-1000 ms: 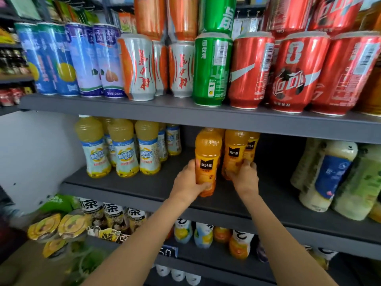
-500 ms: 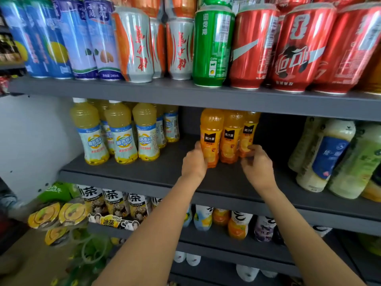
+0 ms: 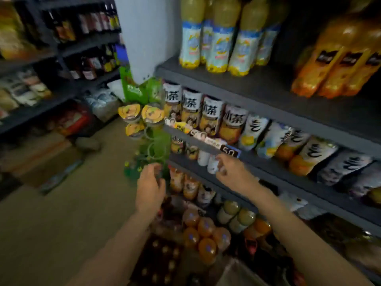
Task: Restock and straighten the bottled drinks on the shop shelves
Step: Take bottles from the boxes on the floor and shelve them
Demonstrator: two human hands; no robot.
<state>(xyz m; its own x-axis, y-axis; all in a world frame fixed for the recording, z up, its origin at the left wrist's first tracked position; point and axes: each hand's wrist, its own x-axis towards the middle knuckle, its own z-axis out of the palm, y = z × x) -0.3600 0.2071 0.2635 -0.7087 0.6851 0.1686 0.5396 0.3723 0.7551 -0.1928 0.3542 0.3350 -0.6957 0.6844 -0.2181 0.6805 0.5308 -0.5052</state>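
Shelf unit (image 3: 268,112) runs along the right, aisle floor (image 3: 72,213) to its left, second rack (image 3: 41,96) across the aisle at far left. Top visible shelf: juice bottles (image 3: 338,65) right, tea-drink bottles (image 3: 218,44) left of them. Shelf below: row of labelled bottles (image 3: 210,114). Hanging snack strip (image 3: 144,114) at the unit's left end. Capped bottles (image 3: 206,234) packed at the bottom. Left hand (image 3: 150,186) sits before the strip, right hand (image 3: 233,172) before the lower shelf edge.

Dim, motion-blurred wide-angle view of shop shelving.
Brightest area is the pale wall panel (image 3: 144,34) at upper centre; the lower shelves (image 3: 288,182) and frame corners sink into shadow. Bottle labels smear, shelf lines bow toward the edges, and nothing resolves sharply.
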